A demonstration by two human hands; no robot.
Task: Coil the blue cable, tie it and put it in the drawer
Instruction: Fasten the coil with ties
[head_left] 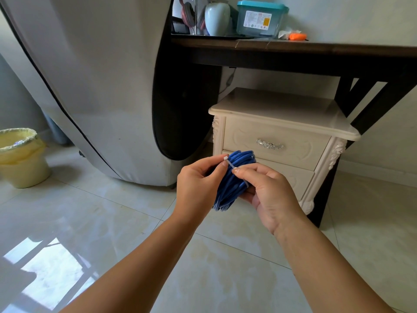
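The blue cable (230, 184) is wound into a tight coil held in front of me between both hands. A white zip tie (232, 166) lies across the coil. My left hand (198, 184) pinches the tie's head end at the coil's upper left. My right hand (268, 190) grips the coil from the right, its thumb pressing the tie's strap. Behind the coil stands a cream nightstand (282, 109); its upper drawer (243, 136), with a crystal handle (269, 145), is closed. The lower drawer is partly hidden by the coil.
A dark wooden desk (293, 48) spans above the nightstand, carrying a teal-lidded box (260, 18) and a pale vase (217, 16). A large grey covered shape (101, 86) stands to the left. A yellow-lined bin (20, 157) sits at far left on glossy floor tiles.
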